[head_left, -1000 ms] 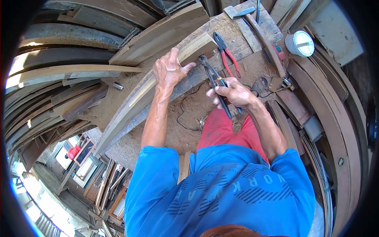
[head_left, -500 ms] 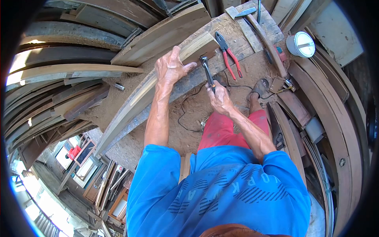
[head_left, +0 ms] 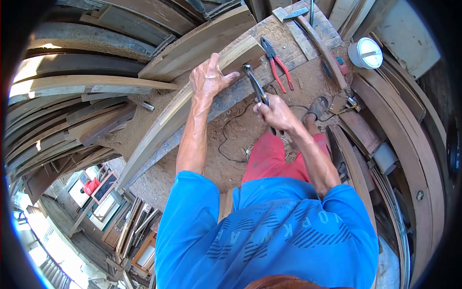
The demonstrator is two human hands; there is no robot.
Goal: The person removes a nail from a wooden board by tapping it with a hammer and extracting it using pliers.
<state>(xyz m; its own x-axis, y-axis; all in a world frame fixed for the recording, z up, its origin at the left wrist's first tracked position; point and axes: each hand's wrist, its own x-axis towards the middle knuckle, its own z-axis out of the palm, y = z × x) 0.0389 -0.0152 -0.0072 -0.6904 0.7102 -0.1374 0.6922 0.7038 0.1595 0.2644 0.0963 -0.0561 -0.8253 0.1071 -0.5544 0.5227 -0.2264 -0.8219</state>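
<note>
In the head view, my left hand (head_left: 210, 79) lies over a long wooden board (head_left: 161, 130), fingers curled across its top edge and thumb stretched along its near face. My right hand (head_left: 276, 112) is closed round the handles of a pair of pincers (head_left: 257, 86). Their metal head is at the board's near face, close to its far end; whether the jaws grip anything there is too small to tell. Red-handled pliers (head_left: 276, 66) lie on the workbench (head_left: 288, 39) to the right of the board.
A hammer (head_left: 313, 36) lies at the bench's far right, by a white bucket (head_left: 366, 53). Curved timbers are stacked at the left (head_left: 82, 65) and right (head_left: 409, 159). A black cable (head_left: 222, 137) crosses the sawdust-covered ground near a sandalled foot (head_left: 315, 108).
The pincers' head has shifted slightly up and left along the board. My right hand has moved a little to the right and has turned, with the handles more visible. My left hand stays in place.
</note>
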